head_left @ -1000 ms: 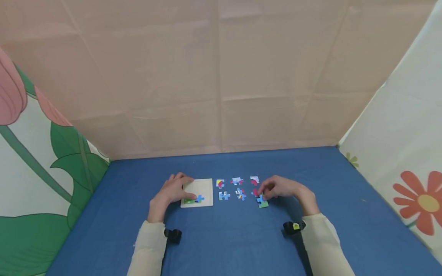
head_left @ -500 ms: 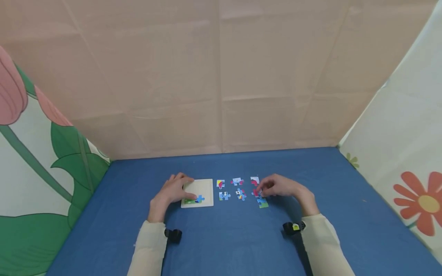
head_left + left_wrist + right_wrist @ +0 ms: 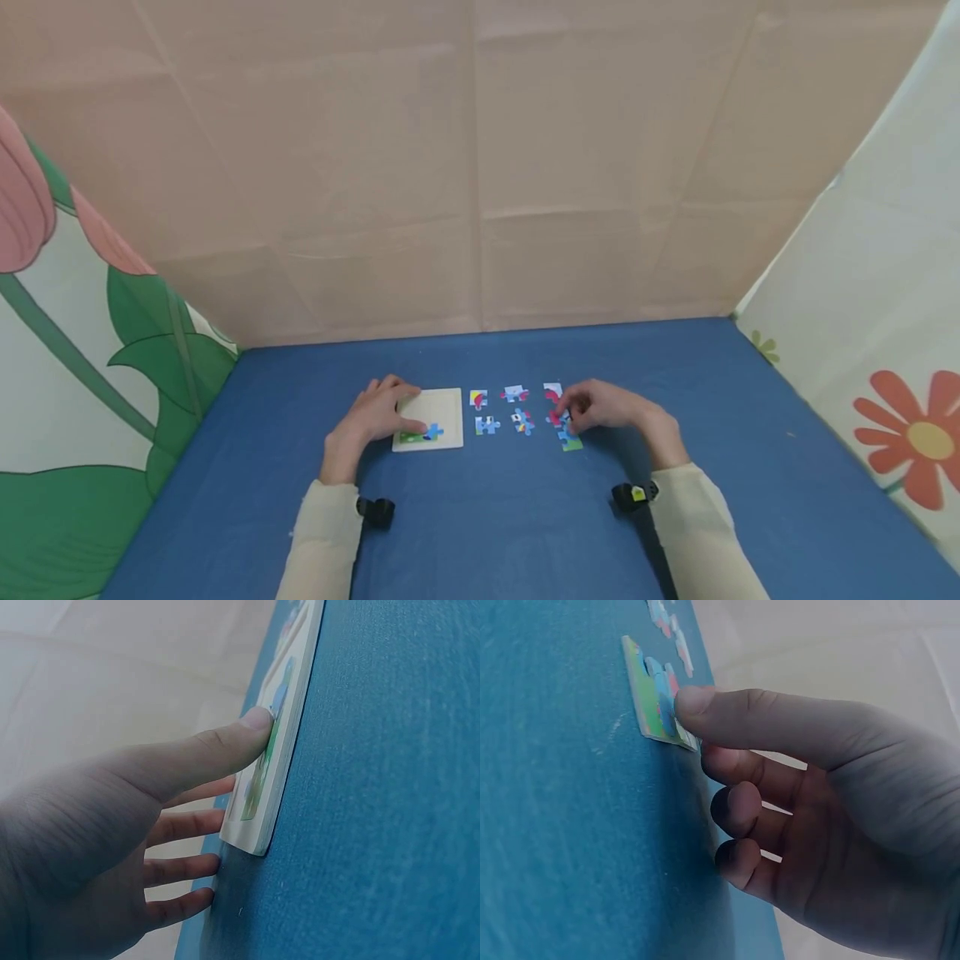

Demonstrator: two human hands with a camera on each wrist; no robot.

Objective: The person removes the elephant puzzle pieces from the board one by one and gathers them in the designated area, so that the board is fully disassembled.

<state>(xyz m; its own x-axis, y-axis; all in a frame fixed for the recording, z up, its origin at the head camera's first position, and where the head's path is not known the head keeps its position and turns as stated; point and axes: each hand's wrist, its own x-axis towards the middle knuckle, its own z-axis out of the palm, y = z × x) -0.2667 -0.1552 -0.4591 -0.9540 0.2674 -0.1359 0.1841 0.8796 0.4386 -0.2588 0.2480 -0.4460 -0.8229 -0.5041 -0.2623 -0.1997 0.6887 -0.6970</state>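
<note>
My left hand (image 3: 372, 414) rests on the left side of a pale square puzzle tray (image 3: 442, 406). Its thumb presses near joined green-and-blue puzzle pieces (image 3: 422, 434) along the tray's near edge; in the left wrist view the other fingers are fairly straight by the tray's edge (image 3: 241, 846). My right hand (image 3: 609, 406) pinches at a puzzle piece in the right-hand column, thumb and index finger partly covering it. Just below is a green-and-blue puzzle piece (image 3: 572, 440). In the right wrist view the thumb touches a piece (image 3: 654, 697), and the remaining fingers are curled.
Loose puzzle pieces lie between the hands: a yellow-and-red one (image 3: 478, 399), a white-and-pink one (image 3: 514, 394), a blue one (image 3: 487, 426), a multicoloured one (image 3: 522, 422) and a top right one (image 3: 552, 390). A blue cloth (image 3: 480, 517) covers the table, with a beige sheet (image 3: 480, 208) behind.
My right fingertips have shifted slightly up and left over the right-hand pieces. The left hand and the tray have stayed in place.
</note>
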